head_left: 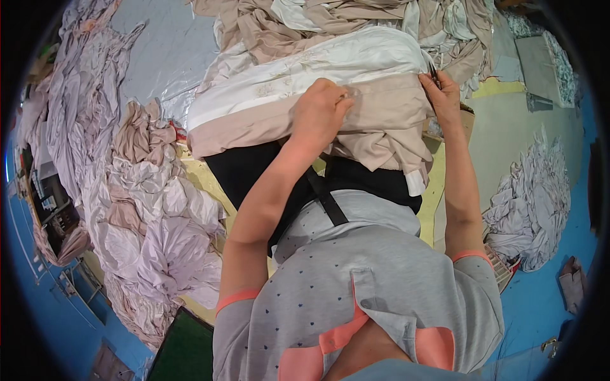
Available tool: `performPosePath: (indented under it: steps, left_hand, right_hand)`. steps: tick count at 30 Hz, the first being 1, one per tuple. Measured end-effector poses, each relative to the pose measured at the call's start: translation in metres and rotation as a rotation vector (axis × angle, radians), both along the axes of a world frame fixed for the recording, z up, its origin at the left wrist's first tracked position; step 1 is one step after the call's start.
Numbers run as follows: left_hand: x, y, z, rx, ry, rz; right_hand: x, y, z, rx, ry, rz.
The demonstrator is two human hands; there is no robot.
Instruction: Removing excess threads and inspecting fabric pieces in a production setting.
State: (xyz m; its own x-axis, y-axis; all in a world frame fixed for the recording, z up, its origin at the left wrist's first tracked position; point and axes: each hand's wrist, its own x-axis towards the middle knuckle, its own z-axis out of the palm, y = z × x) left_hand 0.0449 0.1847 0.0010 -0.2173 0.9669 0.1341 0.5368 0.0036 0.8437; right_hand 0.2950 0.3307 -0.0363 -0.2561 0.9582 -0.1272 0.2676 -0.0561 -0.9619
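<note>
My left hand point(319, 113) presses down with bent fingers on a folded beige garment point(375, 120) that lies over my lap. My right hand point(443, 95) is at the garment's right edge, closed around small dark scissors point(434, 75) that point up and away from me. A white garment with faint embroidery point(305, 76) lies just beyond the beige one, touching it. Under both is a black cloth point(244, 171) on my lap.
A long heap of pale lilac and beige garments point(146, 209) runs down the left. More beige and white clothes point(330, 19) are piled at the top. A white heap in a basket point(530, 209) stands on the blue floor point(540, 298) at the right.
</note>
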Motion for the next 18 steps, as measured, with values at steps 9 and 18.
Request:
performPosePath:
  steps: [9, 18]
  left_hand:
    - [0.028, 0.020, -0.046, -0.121, -0.255, 0.130]
    - [0.015, 0.009, -0.040, -0.282, -0.610, 0.162]
  right_hand:
    - [0.014, -0.004, -0.007, -0.033, 0.109, -0.055]
    - [0.025, -0.002, 0.003, -0.041, 0.034, -0.023]
